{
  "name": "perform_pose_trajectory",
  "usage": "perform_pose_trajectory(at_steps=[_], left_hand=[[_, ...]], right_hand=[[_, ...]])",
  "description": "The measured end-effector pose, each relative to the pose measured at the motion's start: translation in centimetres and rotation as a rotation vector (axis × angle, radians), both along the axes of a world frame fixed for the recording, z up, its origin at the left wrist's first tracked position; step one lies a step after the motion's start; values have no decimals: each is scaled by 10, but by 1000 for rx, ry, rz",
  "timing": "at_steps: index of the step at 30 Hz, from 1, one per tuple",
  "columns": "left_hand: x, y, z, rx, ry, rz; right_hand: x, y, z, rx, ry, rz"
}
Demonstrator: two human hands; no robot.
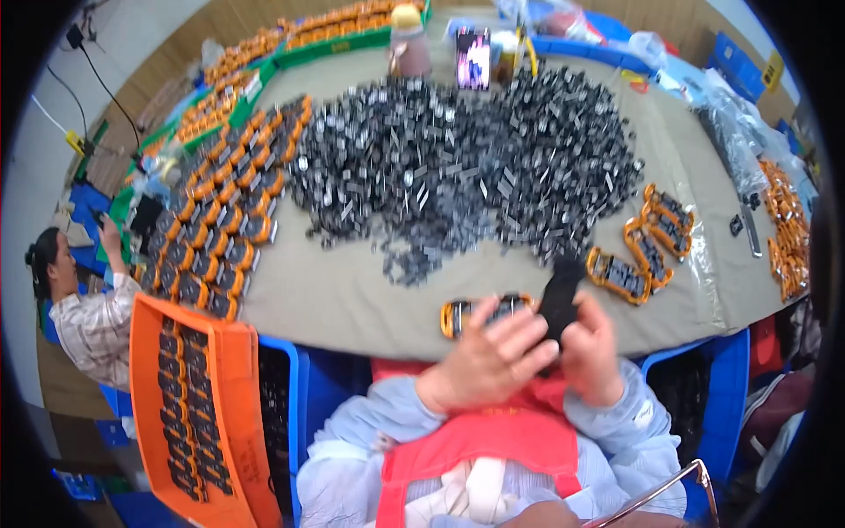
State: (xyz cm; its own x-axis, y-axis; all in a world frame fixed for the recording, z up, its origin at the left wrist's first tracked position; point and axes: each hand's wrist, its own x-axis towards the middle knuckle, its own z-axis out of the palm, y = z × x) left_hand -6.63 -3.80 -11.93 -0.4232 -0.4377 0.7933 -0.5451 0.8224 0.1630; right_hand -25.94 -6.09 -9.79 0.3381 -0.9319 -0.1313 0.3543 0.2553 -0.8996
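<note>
Here, the right hand grips a long, dark black piece, the left hand loosely spread

Worn on the head as the left fisheye of a side-by-side pair, looking down and forward, upright. Sits close above the apron, left grip and right grip, all low in view. Reaches across the tabletop to the phone farther off at the top, and out to the wall, bending straight edges toward a dark, round rim.
</note>
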Motion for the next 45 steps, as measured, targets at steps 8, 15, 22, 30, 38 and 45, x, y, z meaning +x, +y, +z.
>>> perform_pose_trajectory(at_steps=[8,15,22,30,38,45], left_hand=[[84,-1,-24,764,75,110],[81,-4,-38,829,98,81],[79,-2,-42,843,128,107],[78,-5,-41,829,99,110],[70,1,-26,714,69,224],[38,-8,-27,549,-90,168]], right_hand=[[-13,-46,16,-1039,851,265],[23,-55,-1,-1181,1010,484],[43,-59,-8,-1176,1068,560],[50,-56,-11,-1139,1140,603],[7,-52,-17,-932,1087,364],[-9,-52,-33,-767,985,396]])
